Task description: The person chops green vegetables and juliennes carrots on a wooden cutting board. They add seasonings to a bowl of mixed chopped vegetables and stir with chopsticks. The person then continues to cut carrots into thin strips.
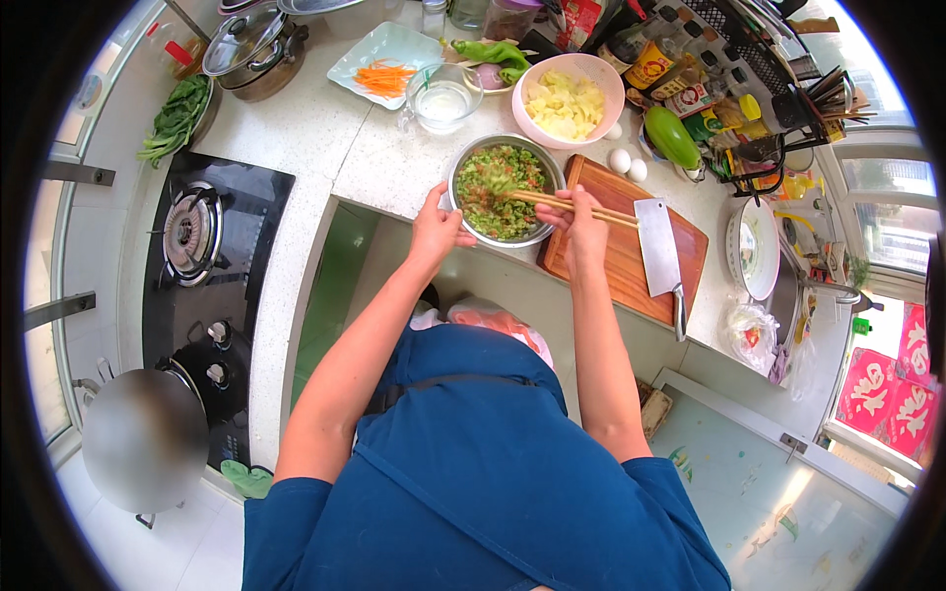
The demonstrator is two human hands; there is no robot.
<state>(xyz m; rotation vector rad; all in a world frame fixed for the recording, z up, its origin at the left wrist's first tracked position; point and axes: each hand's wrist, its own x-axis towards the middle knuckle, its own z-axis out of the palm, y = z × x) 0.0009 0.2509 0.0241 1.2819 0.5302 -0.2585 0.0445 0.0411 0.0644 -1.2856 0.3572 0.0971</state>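
Observation:
A steel bowl (556, 164) holds a chopped green and reddish mixture (510, 214). The left side of its rim is gripped by my left hand (441, 230). My right hand (580, 216) holds wooden chopsticks (617, 216), whose tips are in the mixture; some of the food there is blurred. The bowl's right side adjoins a wooden cutting board (613, 275), on which a cleaver (660, 247) lies with its handle over the near edge. Behind the bowl stand a pink bowl of pale yellow slices (565, 107) and a glass bowl with clear liquid (443, 100).
Eggs (637, 171) lie beyond the board. A plate of carrot strips (384, 78) is at the back. Bottles (650, 63) crowd the back right, near a green gourd-like vegetable (672, 138). A gas hob (214, 244) lies left, a white enamel-like basin (752, 247) right.

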